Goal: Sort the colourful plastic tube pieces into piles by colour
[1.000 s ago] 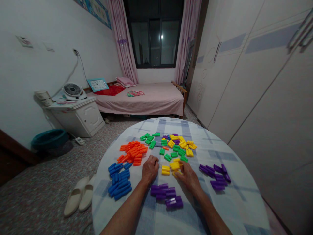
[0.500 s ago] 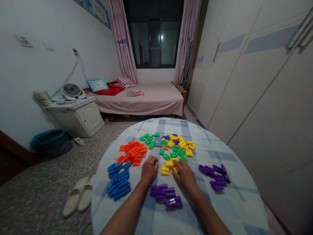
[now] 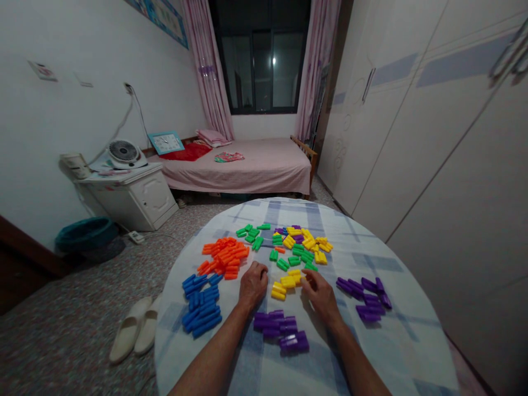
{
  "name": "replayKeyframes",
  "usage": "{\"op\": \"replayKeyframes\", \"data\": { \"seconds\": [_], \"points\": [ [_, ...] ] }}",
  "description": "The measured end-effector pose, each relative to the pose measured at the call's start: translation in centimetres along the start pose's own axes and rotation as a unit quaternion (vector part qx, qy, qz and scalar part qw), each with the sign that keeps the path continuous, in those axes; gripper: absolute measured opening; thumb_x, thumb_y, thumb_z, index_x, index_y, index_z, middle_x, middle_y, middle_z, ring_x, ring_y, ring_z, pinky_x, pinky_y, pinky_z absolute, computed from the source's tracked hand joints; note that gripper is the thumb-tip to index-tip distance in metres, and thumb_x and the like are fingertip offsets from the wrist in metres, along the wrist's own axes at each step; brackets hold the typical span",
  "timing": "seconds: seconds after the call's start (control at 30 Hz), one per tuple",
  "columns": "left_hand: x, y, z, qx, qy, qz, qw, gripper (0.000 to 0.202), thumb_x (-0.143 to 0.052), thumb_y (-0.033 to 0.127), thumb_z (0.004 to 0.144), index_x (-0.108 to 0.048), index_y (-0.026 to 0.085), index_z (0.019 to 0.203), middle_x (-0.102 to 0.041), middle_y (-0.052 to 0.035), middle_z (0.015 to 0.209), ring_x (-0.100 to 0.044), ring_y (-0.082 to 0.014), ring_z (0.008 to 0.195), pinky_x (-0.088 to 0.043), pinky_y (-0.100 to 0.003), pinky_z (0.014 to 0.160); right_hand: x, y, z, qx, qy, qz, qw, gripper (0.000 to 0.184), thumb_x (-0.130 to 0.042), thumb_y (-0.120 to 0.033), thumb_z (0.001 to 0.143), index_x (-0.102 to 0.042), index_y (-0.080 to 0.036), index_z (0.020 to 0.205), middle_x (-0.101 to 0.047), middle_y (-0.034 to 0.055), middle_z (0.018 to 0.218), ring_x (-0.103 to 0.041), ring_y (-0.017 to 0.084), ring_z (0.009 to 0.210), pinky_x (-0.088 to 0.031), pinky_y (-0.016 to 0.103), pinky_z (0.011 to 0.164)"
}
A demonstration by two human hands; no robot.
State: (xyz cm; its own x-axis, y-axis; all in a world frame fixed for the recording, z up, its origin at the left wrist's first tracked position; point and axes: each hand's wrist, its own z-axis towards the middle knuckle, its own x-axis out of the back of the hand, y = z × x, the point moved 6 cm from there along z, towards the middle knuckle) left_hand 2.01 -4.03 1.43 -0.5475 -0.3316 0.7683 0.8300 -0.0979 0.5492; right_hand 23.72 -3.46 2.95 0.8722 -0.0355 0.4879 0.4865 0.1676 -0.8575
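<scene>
A round table with a checked cloth carries plastic pegs sorted by colour. My left hand rests curled on the cloth, knuckles up, just left of a small heap of yellow pegs; nothing shows in it. My right hand lies to the right of that heap, fingers bent with the tips close to the yellow pegs. An orange pile and a blue pile lie to the left. One purple group sits between my forearms, another purple group at the right. Mixed green, yellow and purple pegs lie farther back.
Past the table stand a bed with a pink cover, a white bedside cabinet with a small fan, and a teal basin on the floor. White slippers lie left of the table. Wardrobe doors line the right.
My right hand has drawn back slightly to the right, uncovering the yellow pegs, which now lie in a tighter heap. My left hand has stayed put.
</scene>
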Motion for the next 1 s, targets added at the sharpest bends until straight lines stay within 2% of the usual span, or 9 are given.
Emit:
{"op": "replayKeyframes", "data": {
  "seconds": [0.07,0.17,0.23,0.3,0.47,0.6,0.73,0.8,1.0],
  "points": [
    [-0.1,-0.1,0.0,0.0,0.0,0.0,1.0,0.017,-0.045,0.012,0.08,-0.06,0.02,0.084,-0.057,-0.0008,0.084,-0.056,-0.0125,0.079,-0.04,-0.023,0.074,0.4,0.5,-0.1,-0.075,0.004,0.121,0.99,0.038,-0.055,-0.045,0.075,-0.065,-0.016,0.096,-0.066,0.0052,0.083,-0.06,0.018,0.071,-0.049,0.03,0.066],
    [0.0,-0.1,0.1,0.002,-0.001,0.004,1.0,0.017,-0.045,0.013,0.081,-0.06,0.02,0.085,-0.057,-0.001,0.085,-0.057,-0.0127,0.079,-0.04,-0.023,0.074,0.2,1.0,-0.3,-0.188,-0.04,0.3,0.934,0.034,-0.064,-0.04,0.07,-0.065,-0.015,0.093,-0.065,0.0035,0.074,-0.06,0.016,0.062,-0.049,0.027,0.055],
    [0.0,-0.1,0.1,0.001,-0.001,0.006,1.0,0.017,-0.045,0.013,0.081,-0.06,0.02,0.085,-0.057,-0.0011,0.085,-0.057,-0.013,0.08,-0.04,-0.023,0.074,0.0,1.0,-0.2,-0.232,-0.081,0.38,0.892,0.028,-0.068,-0.031,0.067,-0.064,-0.016,0.091,-0.066,0.0032,0.073,-0.062,0.015,0.06,-0.052,0.027,0.056],
    [0.0,-0.1,0.1,0.0,-0.003,0.007,1.0,0.018,-0.044,0.012,0.081,-0.06,0.02,0.084,-0.057,-0.0011,0.085,-0.057,-0.0131,0.08,-0.04,-0.023,0.075,0.4,1.0,0.2,-0.244,-0.088,0.417,0.871,0.024,-0.069,-0.023,0.064,-0.064,-0.017,0.087,-0.067,0.0036,0.078,-0.064,0.014,0.064,-0.054,0.026,0.059],
    [0.0,0.0,0.1,0.001,-0.005,0.01,1.0,0.017,-0.044,0.013,0.082,-0.06,0.02,0.083,-0.056,-0.001,0.084,-0.056,-0.013,0.079,-0.04,-0.023,0.074,3.7,2.3,3.0,-0.198,0.049,0.358,0.911,0.026,-0.066,-0.019,0.061,-0.063,-0.019,0.087,-0.068,0.0022,0.084,-0.065,0.015,0.071,-0.054,0.024,0.061],
    [0.1,0.0,0.1,0.004,-0.003,0.007,1.0,0.017,-0.045,0.012,0.081,-0.06,0.02,0.083,-0.056,-0.0011,0.085,-0.056,-0.013,0.079,-0.04,-0.024,0.074,6.7,3.5,5.7,-0.131,0.144,0.18,0.964,0.04,-0.061,-0.027,0.061,-0.061,-0.018,0.101,-0.066,0.0051,0.095,-0.063,0.019,0.083,-0.053,0.031,0.073],
    [0.1,0.0,0.1,0.006,-0.006,0.0,1.0,0.018,-0.044,0.012,0.081,-0.06,0.02,0.083,-0.056,-0.0009,0.084,-0.057,-0.013,0.08,-0.04,-0.024,0.074,7.5,3.6,6.7,-0.04,0.189,-0.012,0.981,0.043,-0.056,-0.033,0.065,-0.061,-0.016,0.104,-0.061,0.0119,0.109,-0.055,0.026,0.106,-0.044,0.042,0.093],
    [0.0,0.0,0.1,0.004,-0.005,-0.003,1.0,0.018,-0.044,0.013,0.082,-0.06,0.02,0.084,-0.056,-0.0008,0.084,-0.057,-0.0128,0.08,-0.04,-0.023,0.074,6.0,2.8,6.2,0.026,0.153,-0.047,0.987,0.04,-0.052,-0.034,0.07,-0.061,-0.017,0.106,-0.059,0.0118,0.111,-0.053,0.025,0.109,-0.043,0.043,0.094],
    [-0.1,-0.1,0.1,-0.002,0.001,0.003,1.0,0.017,-0.045,0.012,0.081,-0.059,0.02,0.084,-0.056,-0.0007,0.085,-0.056,-0.0128,0.079,-0.04,-0.024,0.074,-2.0,-0.1,2.5,0.158,-0.105,-0.056,0.98,0.039,-0.049,-0.019,0.072,-0.06,-0.02,0.109,-0.059,0.0082,0.113,-0.054,0.021,0.108,-0.043,0.039,0.094]
  ]
}}
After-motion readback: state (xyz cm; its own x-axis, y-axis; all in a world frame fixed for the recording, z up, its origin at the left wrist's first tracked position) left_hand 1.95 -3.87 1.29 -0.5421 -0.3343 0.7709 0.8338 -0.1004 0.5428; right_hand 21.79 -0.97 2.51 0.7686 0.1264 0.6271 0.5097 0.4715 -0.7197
